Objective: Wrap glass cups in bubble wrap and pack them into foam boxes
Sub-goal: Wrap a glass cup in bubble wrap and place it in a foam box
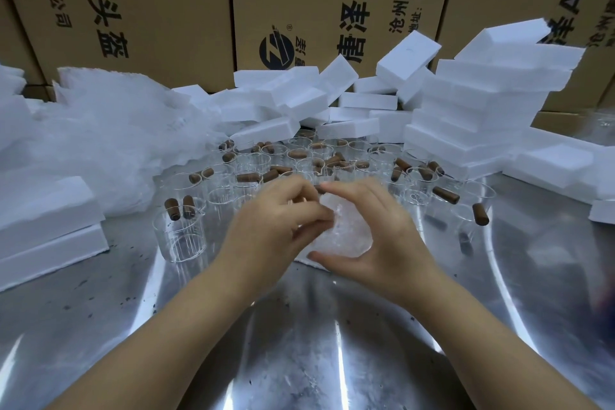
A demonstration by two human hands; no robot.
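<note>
Blurred left hand [276, 223] pinches a crinkly bubble-wrap bundle [337, 236], half hidden; right hand [376, 236] cups it, above shiny steel worktop [299, 349]

Between the left grip [276, 226] and the right grip [376, 236], a bubble-wrap bundle [336, 233] shows as cloudy, translucent plastic, crinkled and faintly shiny. Beyond the grips, glass cups [181, 236] stand clear and glossy, their stubby handles [172, 209] a matt brown that looks like wood. The counter [100, 326] beneath both grips is polished metal, mirror-bright yet scuffed and flecked with dark specks. Left of the left grip, a heap of bubble wrap [109, 143] lies frosty and soft-sheened. Beyond the right grip, foam boxes [482, 103] are white, matt and fine-grained. Farthest from the grips, cartons [149, 10] are dull brown cardboard with black print.
</note>
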